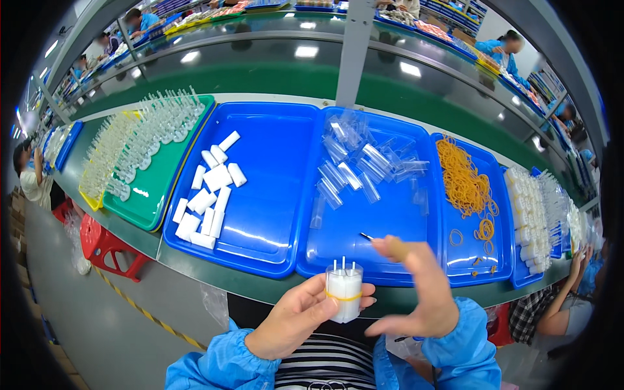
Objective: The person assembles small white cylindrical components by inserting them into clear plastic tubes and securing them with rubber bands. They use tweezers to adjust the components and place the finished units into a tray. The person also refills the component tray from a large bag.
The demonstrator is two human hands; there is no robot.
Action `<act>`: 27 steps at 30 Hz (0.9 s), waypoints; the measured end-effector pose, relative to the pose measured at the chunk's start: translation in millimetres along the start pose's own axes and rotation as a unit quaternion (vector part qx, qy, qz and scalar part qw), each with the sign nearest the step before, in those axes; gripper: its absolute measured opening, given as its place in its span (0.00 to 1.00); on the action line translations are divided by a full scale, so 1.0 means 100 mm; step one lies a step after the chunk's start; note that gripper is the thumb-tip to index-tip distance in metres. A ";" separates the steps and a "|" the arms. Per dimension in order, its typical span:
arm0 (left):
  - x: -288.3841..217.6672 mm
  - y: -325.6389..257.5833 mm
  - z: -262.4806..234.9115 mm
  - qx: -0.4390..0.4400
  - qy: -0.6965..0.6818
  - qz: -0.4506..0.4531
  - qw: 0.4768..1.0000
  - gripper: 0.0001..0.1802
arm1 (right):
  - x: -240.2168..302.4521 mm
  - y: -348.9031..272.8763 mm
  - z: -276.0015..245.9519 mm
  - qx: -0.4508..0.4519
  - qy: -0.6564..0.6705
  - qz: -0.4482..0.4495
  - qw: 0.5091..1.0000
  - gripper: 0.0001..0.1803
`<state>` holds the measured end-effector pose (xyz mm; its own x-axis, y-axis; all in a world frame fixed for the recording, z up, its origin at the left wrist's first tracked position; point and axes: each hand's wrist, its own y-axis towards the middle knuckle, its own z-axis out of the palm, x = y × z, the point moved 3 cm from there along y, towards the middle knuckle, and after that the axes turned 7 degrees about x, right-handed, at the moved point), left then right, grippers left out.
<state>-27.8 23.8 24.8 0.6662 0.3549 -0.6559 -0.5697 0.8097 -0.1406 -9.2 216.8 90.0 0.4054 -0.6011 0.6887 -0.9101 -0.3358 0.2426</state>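
My left hand [300, 318] holds a small bundle of white plastic pieces [344, 293], upright, with thin pins sticking up from its top and a yellow rubber band around it. My right hand [419, 290] hovers just right of the bundle with fingers spread, blurred, holding nothing that I can make out. Both hands are over the near edge of the workbench, in front of the middle blue tray [370, 250].
Left blue tray [273, 214] holds white blocks [209, 188]. Middle tray has clear plastic sleeves [361, 162]. Right blue tray [463, 257] holds yellow rubber bands [463, 182]. A green tray [156, 195] carries clear pin parts. Finished white bundles [528, 218] lie far right. A red stool [104, 244] stands lower left. Other people work around.
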 end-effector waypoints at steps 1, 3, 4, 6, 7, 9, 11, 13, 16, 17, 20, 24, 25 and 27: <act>0.01 0.02 0.02 0.006 -0.008 -0.007 1.000 0.37 | 0.08 0.03 0.05 0.008 -0.016 -0.019 1.000 0.41; 0.03 0.02 0.06 0.014 -0.021 -0.016 1.000 0.36 | 0.06 0.02 0.18 0.013 -0.021 -0.053 0.998 0.41; 0.07 0.01 0.05 0.023 -0.021 -0.028 0.999 0.35 | 0.04 0.01 0.22 0.017 -0.024 -0.070 0.997 0.41; 0.09 0.01 0.06 0.027 -0.018 -0.050 0.998 0.35 | 0.02 -0.01 0.23 0.030 -0.028 -0.079 0.996 0.41; 0.10 0.00 0.07 0.029 -0.017 -0.060 0.998 0.35 | 0.01 -0.02 0.23 0.038 -0.030 -0.084 0.995 0.41; 0.13 -0.02 0.05 0.026 0.007 -0.055 0.998 0.34 | -0.01 0.00 0.24 -0.004 -0.032 -0.116 0.993 0.41; 0.14 -0.03 0.05 0.024 0.018 -0.050 0.998 0.34 | -0.01 -0.01 0.23 0.000 -0.026 -0.119 0.993 0.39; 0.13 -0.03 0.09 0.028 0.022 -0.046 0.998 0.34 | -0.02 -0.02 0.23 -0.005 -0.025 -0.126 0.992 0.39; 0.18 -0.05 0.02 0.025 0.051 -0.023 0.998 0.31 | -0.04 -0.03 0.22 -0.008 -0.026 -0.141 0.990 0.37; 0.20 -0.05 -0.01 0.024 0.065 -0.014 0.998 0.30 | -0.04 -0.04 0.23 -0.009 -0.027 -0.146 0.989 0.37; 0.15 -0.03 0.03 -0.003 0.104 0.023 0.994 0.29 | -0.13 -0.09 0.30 -0.003 -0.009 -0.127 0.992 0.39; 0.13 0.00 0.00 -0.065 0.117 0.032 0.990 0.31 | -0.11 0.04 0.19 0.044 0.016 -0.051 0.998 0.42; 0.11 0.00 -0.01 -0.069 0.113 0.036 0.990 0.30 | -0.14 0.04 0.09 0.034 0.000 -0.029 0.999 0.43; 0.09 -0.04 -0.01 -0.081 0.114 0.037 0.989 0.31 | -0.27 0.04 -0.03 -0.004 -0.084 0.005 0.996 0.38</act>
<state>-20.2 23.2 19.1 0.5039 0.2815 -0.8166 -0.6952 0.6932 -0.1899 -24.2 234.0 74.9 0.4034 -0.7176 0.5677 -0.9150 -0.3235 0.2413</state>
